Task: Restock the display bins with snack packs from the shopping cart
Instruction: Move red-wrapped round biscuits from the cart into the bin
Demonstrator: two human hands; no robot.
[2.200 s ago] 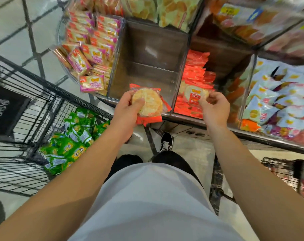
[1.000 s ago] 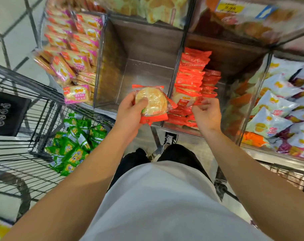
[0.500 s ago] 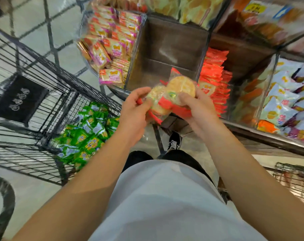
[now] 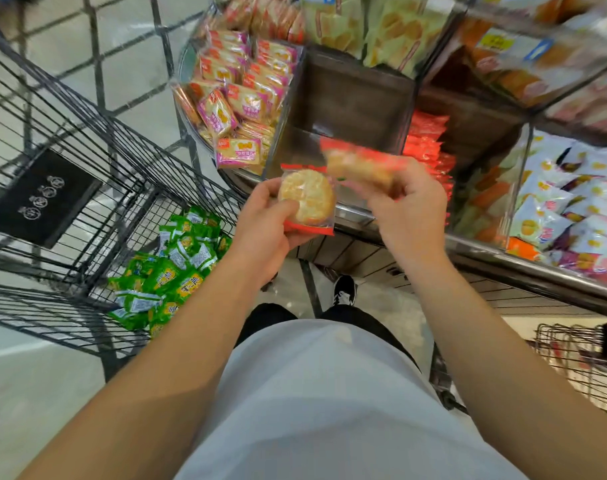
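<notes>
Near left: green packs [image 4: 170, 271] heaped in shopping cart [image 4: 87, 188], awaiting shelving. Centre: left hand [image 4: 264, 230] pinching a red-edged cracker pack [image 4: 307, 197]; right hand [image 4: 409, 209] gripping another pack [image 4: 361, 164] (blurred). Beyond: empty bin [image 4: 347, 109], likely their destination.

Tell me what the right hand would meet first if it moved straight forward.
Probably the stack of red packs in the bin behind it. The right hand, holding a blurred red pack, points up and forward toward them. Depth is unclear, so the bin's front rim might come first.
</notes>
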